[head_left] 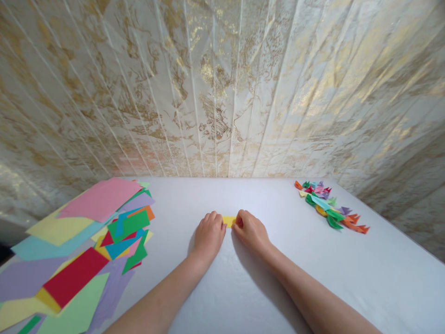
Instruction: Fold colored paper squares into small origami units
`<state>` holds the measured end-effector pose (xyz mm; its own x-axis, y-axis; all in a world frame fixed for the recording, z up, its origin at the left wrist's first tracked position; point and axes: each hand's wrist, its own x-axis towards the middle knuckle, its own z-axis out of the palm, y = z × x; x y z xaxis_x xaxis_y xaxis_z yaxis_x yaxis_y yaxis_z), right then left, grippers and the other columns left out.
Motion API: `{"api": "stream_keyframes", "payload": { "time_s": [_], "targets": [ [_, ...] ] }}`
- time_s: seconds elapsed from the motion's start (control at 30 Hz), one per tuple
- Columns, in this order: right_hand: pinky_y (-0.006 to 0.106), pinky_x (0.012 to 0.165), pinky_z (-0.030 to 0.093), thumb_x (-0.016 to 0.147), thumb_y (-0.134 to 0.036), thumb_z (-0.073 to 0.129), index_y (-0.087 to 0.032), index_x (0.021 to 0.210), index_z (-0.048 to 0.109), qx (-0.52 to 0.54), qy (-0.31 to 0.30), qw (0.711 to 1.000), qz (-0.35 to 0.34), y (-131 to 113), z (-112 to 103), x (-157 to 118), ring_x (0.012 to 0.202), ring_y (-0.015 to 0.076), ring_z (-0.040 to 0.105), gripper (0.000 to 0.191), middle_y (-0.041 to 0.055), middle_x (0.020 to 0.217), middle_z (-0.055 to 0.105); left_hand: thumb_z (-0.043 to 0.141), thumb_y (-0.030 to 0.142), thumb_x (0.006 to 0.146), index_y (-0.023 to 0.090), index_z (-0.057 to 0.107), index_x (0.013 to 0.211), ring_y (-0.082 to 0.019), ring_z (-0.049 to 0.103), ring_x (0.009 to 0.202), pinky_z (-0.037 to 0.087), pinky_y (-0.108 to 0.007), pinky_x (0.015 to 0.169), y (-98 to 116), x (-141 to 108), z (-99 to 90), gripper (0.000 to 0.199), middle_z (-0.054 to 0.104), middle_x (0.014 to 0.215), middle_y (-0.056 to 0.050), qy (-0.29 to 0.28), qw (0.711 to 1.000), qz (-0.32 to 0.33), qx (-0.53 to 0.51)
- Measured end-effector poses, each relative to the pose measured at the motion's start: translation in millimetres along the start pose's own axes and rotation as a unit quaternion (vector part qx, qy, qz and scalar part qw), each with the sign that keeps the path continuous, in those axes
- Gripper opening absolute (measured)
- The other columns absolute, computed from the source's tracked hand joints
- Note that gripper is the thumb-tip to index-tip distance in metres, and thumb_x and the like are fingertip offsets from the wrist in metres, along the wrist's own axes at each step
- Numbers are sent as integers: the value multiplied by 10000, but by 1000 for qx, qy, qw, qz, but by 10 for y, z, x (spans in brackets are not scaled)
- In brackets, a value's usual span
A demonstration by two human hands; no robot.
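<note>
A small yellow piece of paper [229, 221] lies between my two hands at the middle of the white table. My left hand [210, 234] has its fingers curled and closed on the paper's left end. On the right end, my right hand [251, 228] pinches the paper between thumb and fingers. Only the middle strip of the yellow paper shows; both ends are hidden under my fingers.
Sheets of coloured paper [78, 273] are spread over the left side of the white table [222, 287]. Several small folded paper shapes [325, 204] lie in a group at the back right. A patterned white and gold curtain [215, 93] hangs behind the table.
</note>
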<state>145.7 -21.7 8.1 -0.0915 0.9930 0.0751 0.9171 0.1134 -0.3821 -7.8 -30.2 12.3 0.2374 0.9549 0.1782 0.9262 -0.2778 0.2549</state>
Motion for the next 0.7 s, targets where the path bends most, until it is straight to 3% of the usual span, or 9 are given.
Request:
{"api": "stream_keyframes", "payload": {
  "time_s": [0.27, 0.7],
  "targets": [
    [262, 656, 299, 861, -266, 528, -196, 877, 550, -46, -2, 999, -8, -48, -17, -31, 794, 169, 548, 75, 41, 891, 618, 614, 328, 864, 190, 559, 835, -209, 536, 946, 435, -340, 809, 56, 3, 41, 151, 578, 976, -46, 24, 999, -32, -17],
    [264, 632, 279, 869, -107, 441, -186, 893, 554, -13, -2, 1000, -21, 18, -2, -29, 736, 161, 524, 140, 47, 878, 613, 579, 210, 844, 205, 554, 814, -213, 530, 977, 395, -343, 844, 51, 20, 87, 39, 586, 990, -39, 28, 998, -59, -19]
  ]
}}
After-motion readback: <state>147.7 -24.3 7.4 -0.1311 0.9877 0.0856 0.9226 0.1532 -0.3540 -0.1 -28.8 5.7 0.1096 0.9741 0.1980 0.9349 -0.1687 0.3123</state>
